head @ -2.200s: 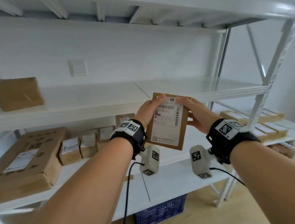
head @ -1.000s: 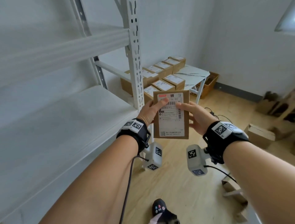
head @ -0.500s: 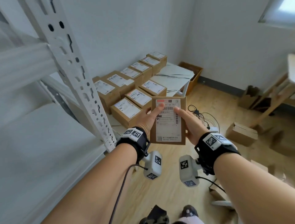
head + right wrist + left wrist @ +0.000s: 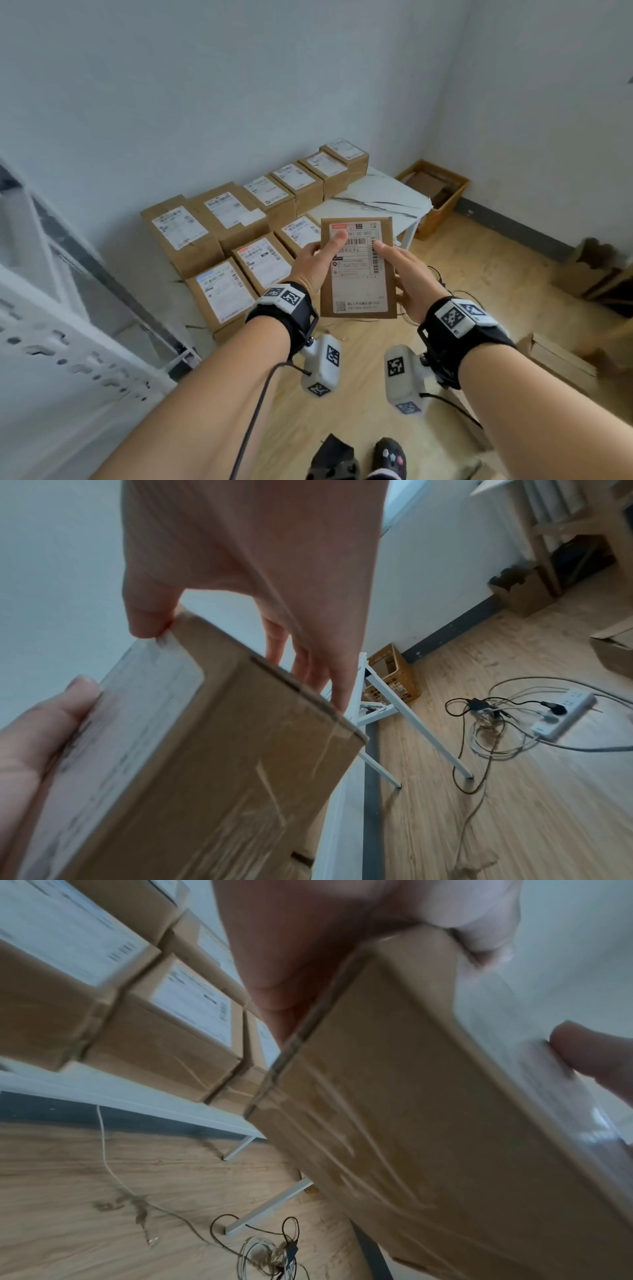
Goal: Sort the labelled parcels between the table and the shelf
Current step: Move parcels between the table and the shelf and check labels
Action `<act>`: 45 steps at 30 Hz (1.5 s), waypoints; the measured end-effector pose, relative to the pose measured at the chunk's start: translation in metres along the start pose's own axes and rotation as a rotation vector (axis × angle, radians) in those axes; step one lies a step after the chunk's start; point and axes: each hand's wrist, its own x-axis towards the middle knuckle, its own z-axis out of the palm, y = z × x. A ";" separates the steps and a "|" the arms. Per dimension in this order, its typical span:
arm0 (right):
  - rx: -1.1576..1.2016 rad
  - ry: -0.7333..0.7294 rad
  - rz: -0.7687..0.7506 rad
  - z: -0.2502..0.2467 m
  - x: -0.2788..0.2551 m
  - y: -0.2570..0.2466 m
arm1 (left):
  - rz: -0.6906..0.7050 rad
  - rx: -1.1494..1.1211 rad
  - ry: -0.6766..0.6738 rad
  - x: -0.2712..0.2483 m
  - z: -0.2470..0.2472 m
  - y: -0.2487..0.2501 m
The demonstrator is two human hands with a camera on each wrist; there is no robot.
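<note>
A flat brown parcel (image 4: pixel 358 270) with a white barcode label faces me, held upright between both hands above the wooden floor. My left hand (image 4: pixel 317 262) grips its left edge, thumb on the label. My right hand (image 4: pixel 407 274) grips the right edge, thumb on the barcode. The left wrist view shows the parcel (image 4: pixel 445 1123) with fingers wrapped behind it. In the right wrist view the parcel (image 4: pixel 205 764) sits between thumb and fingers. Several labelled parcels (image 4: pixel 226 291) lie in two rows on the white table (image 4: pixel 383 198) ahead, by the wall.
The white shelf upright (image 4: pixel 51 342) stands at the left. A brown crate (image 4: pixel 435 195) sits past the table's far end. Cardboard boxes (image 4: pixel 555 356) lie on the floor at right. Cables and a power strip (image 4: pixel 561 715) lie under the table.
The view has swung right from the shelf to the table of parcels. Both hands have kept hold of the same parcel, now carried nearer the table.
</note>
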 end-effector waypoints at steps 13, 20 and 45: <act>-0.098 -0.142 0.078 -0.064 0.161 -0.037 | -0.093 0.072 0.216 0.116 0.065 0.029; -0.226 -0.183 0.105 -0.049 0.247 -0.060 | -0.117 0.152 0.308 0.197 0.043 0.026; -0.466 -0.334 0.297 0.007 0.359 -0.026 | -0.237 0.637 0.306 0.252 0.008 -0.006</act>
